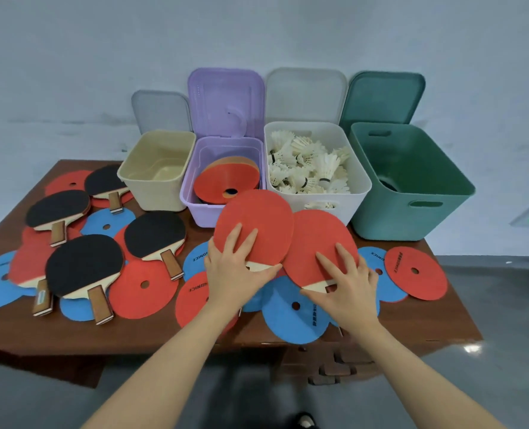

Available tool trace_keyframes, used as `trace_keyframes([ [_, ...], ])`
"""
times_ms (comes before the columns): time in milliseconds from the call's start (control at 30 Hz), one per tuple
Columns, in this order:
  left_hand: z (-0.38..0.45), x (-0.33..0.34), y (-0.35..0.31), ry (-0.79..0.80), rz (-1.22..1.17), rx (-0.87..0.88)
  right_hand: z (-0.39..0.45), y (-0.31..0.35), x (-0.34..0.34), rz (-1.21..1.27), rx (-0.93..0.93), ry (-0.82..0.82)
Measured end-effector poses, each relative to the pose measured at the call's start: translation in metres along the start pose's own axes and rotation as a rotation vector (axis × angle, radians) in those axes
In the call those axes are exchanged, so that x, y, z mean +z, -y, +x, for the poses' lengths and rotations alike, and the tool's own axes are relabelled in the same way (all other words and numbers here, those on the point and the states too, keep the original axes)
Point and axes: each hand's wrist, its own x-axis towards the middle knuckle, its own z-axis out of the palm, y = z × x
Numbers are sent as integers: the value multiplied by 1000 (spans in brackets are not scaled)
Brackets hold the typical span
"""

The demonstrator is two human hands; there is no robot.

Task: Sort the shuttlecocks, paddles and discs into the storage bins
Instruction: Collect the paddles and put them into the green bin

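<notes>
My left hand [235, 267] grips one red-faced paddle [257, 218] at the base of its blade, fingers spread over the rubber. My right hand [343, 283] grips a second red-faced paddle [316, 239] the same way, just to the right. Both paddles are in front of the purple bin [192, 199] and the white bin [362, 184]. The purple bin holds stacked red discs [223, 184]. The white bin is full of white shuttlecocks [309, 165]. Several black-faced paddles [83, 267] lie on the left over red and blue discs [142, 289].
A cream bin [155, 193] stands at the left of the row, a green bin [411, 218] at the right with something dark at its bottom. Lids lean on the wall behind. The brown table [71, 335] ends near my forearms; more discs [415, 274] lie at its right.
</notes>
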Motion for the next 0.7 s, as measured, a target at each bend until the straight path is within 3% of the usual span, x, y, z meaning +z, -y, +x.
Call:
trace_keyframes([
  [133, 33, -19, -37, -120, -49, 24, 27, -2, -35, 21, 1, -149],
  [300, 71, -30, -84, -103, -84, 51, 69, -18, -67, 59, 27, -270],
  [700, 183, 8, -196, -67, -17, 152, 191, -144, -117, -4, 86, -293],
])
